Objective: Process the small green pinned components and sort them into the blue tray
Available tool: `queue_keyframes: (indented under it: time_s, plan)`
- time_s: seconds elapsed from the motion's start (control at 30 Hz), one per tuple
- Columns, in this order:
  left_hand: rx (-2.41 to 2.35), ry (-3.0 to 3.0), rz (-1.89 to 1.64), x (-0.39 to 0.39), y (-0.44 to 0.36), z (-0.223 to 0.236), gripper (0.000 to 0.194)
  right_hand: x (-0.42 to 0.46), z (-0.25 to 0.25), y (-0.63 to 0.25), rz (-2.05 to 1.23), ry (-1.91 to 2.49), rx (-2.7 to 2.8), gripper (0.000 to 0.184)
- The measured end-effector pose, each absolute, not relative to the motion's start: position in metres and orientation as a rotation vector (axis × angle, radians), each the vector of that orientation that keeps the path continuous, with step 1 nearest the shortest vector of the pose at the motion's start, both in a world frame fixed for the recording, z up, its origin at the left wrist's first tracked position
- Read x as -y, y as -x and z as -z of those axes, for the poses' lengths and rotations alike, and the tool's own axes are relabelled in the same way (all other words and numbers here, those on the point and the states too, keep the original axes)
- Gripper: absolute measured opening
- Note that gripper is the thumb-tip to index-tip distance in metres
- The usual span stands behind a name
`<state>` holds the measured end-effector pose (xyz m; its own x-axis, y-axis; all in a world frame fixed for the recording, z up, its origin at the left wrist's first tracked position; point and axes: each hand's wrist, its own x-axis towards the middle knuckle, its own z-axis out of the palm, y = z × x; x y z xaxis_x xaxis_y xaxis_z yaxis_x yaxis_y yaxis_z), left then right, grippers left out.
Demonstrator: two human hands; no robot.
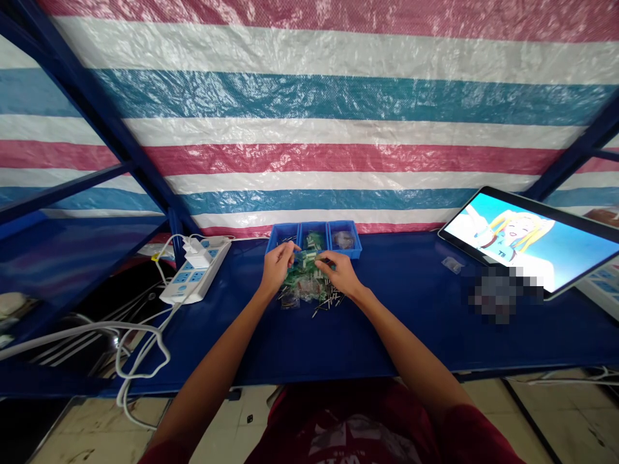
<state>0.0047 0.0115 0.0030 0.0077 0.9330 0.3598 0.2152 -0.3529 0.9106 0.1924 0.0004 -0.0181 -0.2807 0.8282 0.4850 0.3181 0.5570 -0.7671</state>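
Both hands are over a loose pile at the middle of the blue table. Between them is a small green, partly see-through piece with a white patch [308, 258]; it looks like a plastic packet, but its exact kind is unclear. My right hand [337, 270] pinches its right edge between thumb and fingers. At its left edge my left hand [277, 263] is closed, fingertips curled against it. Below lie more green pieces [316, 287], clear plastic packets [291, 298] and several thin metal-and-white sticks [333, 298].
Behind the hands stands a blue three-part bin [356, 248] holding sticks, green pieces and clear packets. A white power strip [186, 283] with cables is at left. A tablet [527, 238] leans at right, near a small clear packet [452, 264]. Striped sheeting [338, 154] hangs behind.
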Motion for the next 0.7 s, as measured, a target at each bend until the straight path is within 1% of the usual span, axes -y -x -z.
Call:
queue_keyframes:
  time_s: [0.13, 0.2, 0.27, 0.37, 0.43, 0.5, 0.53, 0.63, 0.7]
  plan:
    - [-1.285, -1.578, -1.489, -0.017, 0.001, 0.000, 0.035, 0.002, 0.006, -0.199, -1.361, 0.933, 1.915, 0.009]
    - [-1.311, -1.570, -1.484, -0.018, 0.002, 0.000, 0.030, 0.002, 0.002, -0.202, -1.559, 0.951, 1.880, 0.006]
    - [-1.328, -1.582, -1.475, -0.017, 0.002, -0.002, 0.028, 0.001, 0.002, -0.202, -1.651, 0.973, 1.771, 0.007]
    - [-1.344, -1.624, -1.459, -0.015, 0.000, -0.004, 0.027, -0.004, 0.006, -0.199, -1.574, 0.968, 1.383, 0.009]
    - [-1.356, -1.647, -1.447, -0.014, 0.000, -0.004, 0.027, -0.008, 0.010, -0.197, -1.507, 0.970, 1.156, 0.020]
    - [-1.368, -1.664, -1.437, -0.013, 0.000, -0.004, 0.027, -0.011, 0.014, -0.197, -1.492, 1.017, 1.084, 0.029]
    - [-1.377, -1.672, -1.433, -0.014, 0.000, -0.003, 0.028, -0.013, 0.015, -0.198, -1.465, 1.049, 1.093, 0.031]
    - [-1.404, -1.746, -1.394, -0.015, 0.002, -0.003, 0.028, -0.017, 0.017, -0.205, -1.224, 1.203, 1.221, 0.024]
    - [-1.376, -1.900, -1.279, -0.015, 0.005, -0.003, 0.026, -0.019, 0.016, -0.215, -0.967, 1.352, 1.410, 0.017]
